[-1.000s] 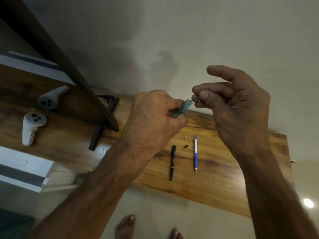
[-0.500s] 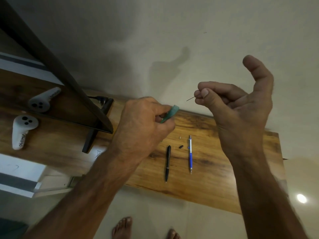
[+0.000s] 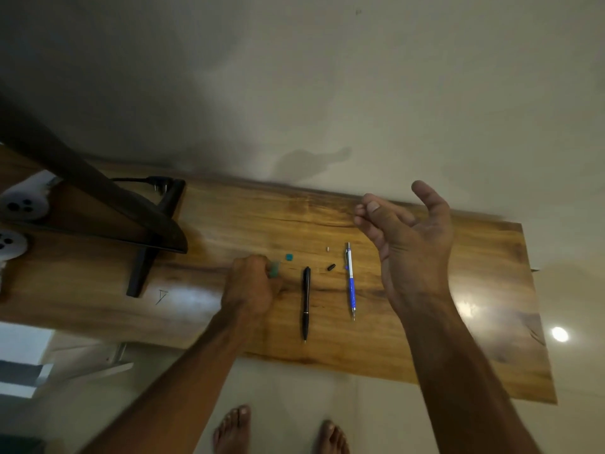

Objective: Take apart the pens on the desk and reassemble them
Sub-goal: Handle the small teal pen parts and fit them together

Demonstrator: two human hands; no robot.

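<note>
My left hand [image 3: 250, 286] is down on the wooden desk [image 3: 458, 339] and grips a green pen barrel [image 3: 273, 269], which is blurred. A small teal piece [image 3: 288, 256] lies just beyond it. To its right lie a black pen [image 3: 306, 303], a small black piece [image 3: 331, 267], a tiny white piece [image 3: 327, 248] and a blue and silver pen [image 3: 350, 280]. My right hand [image 3: 406, 244] hovers above the desk, right of the blue pen. Its thumb and fingertips are pinched together as before on a thin rod, too fine to make out now.
A dark monitor [image 3: 98, 191] on a black stand [image 3: 140, 273] fills the desk's left part, with a cable plug [image 3: 160, 183] behind it. Two white controllers [image 3: 23, 204] [image 3: 9, 244] lie at the far left. My bare feet [image 3: 232, 427] are below the desk's near edge.
My left hand dropped from chest height to the desk with the green barrel. My right hand pulled a thin rod out of the barrel, then moved right and down.
</note>
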